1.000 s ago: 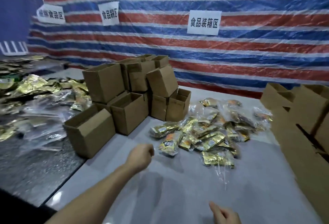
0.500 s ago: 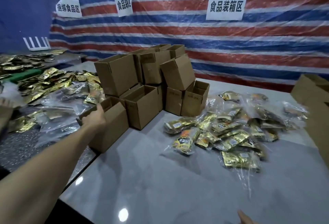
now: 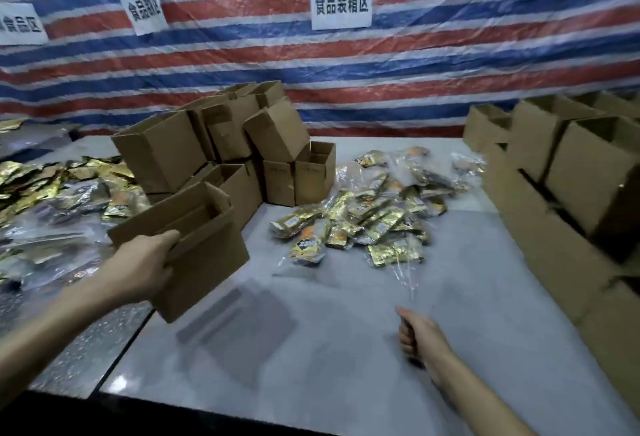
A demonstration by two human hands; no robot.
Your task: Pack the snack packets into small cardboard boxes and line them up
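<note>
box (image 3: pixel 204 252) is held tilted in the air above the left part of the table (image 3: pixel 346 366), mouth upward, just in front of the stack (image 3: pixel 221 151). its near wall is gripped by the left hand (image 3: pixel 138 262), with the fingers (image 3: pixel 162 240) hooked over the rim. the right hand (image 3: pixel 420 335) is kept low over the table, its fingers curled in on nothing. packets (image 3: pixel 363 224) are heaped just right of the stack. the box is best set down flat before the heap, mouth up, so packets can be fed in by the free hand. the thin wall should not be crushed.

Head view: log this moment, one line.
left hand: grips cardboard box, raised | right hand: curled, empty | snack packets: loose on table
</note>
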